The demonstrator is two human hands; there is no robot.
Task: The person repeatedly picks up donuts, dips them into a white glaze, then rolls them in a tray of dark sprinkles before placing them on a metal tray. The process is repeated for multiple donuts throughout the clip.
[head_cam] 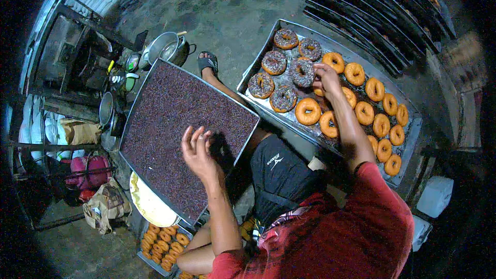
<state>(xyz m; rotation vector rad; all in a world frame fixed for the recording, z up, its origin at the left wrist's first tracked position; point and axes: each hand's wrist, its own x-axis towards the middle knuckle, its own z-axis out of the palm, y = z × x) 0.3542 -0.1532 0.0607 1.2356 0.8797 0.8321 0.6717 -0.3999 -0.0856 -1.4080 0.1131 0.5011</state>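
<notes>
My right hand (326, 79) is at the large metal tray (414, 131) on the right, its fingers gripping the edge of a sprinkle-coated doughnut (302, 73). Several coated doughnuts lie around it at the tray's left end, and several plain golden doughnuts (308, 111) fill the rest. Over the near right part of a square metal tray (170, 108) spread with dark sprinkles, my left hand (198, 151) is raised with curled, parted fingers and nothing in them. Beside that tray's lower edge stands a pale round basin (149, 201) with yellowish residue, partly hidden.
A smaller tray of plain doughnuts (162, 246) sits at the lower left. Metal pots (162, 48) and bowls stand on the floor beyond the sprinkle tray. Stacked dark trays (360, 11) rise at the upper right. A paper bag (108, 207) and shelves line the left side.
</notes>
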